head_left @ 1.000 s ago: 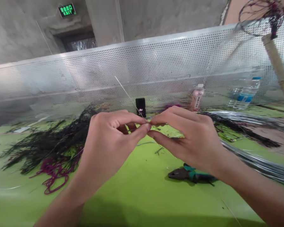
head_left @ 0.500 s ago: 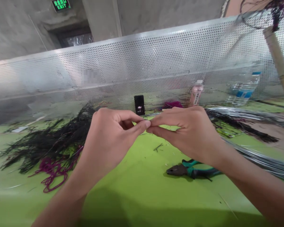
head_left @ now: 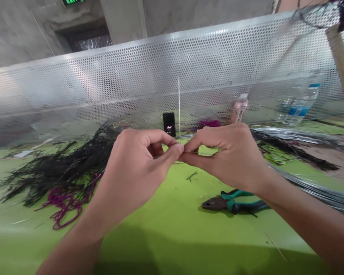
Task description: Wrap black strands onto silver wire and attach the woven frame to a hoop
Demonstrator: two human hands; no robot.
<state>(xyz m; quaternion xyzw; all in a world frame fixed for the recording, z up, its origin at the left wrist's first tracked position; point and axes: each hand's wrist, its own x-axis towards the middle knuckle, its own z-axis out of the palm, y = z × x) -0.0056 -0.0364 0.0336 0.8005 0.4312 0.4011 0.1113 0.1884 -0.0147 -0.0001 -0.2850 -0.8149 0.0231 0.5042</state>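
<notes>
A thin, pale wire (head_left: 179, 110) stands upright in front of me, its lower end between my fingertips. My left hand (head_left: 145, 164) is closed in a pinch at that end, thumb against forefinger. Close against it, the thumb and forefinger of my right hand (head_left: 226, 156) are pinched too, and the fingertips of both hands touch. A short strand runs between the right fingers; what else they grip is hidden. Below my right hand, a pair of pliers (head_left: 232, 202) with green and black handles lies on the green tabletop (head_left: 172, 225).
Black wiry bundles (head_left: 65, 164) and purple cord (head_left: 64, 208) lie to the left. Coils of silver wire (head_left: 318, 194) are on the right. A phone (head_left: 169, 124), pink bottle (head_left: 239, 109) and clear bottle (head_left: 301, 107) stand before the perforated metal screen (head_left: 132, 80).
The wire now sticks up above my fingertips, where no upright length showed before. My hands stay pinched together, and the right fingers are more bent. The view has shifted slightly.
</notes>
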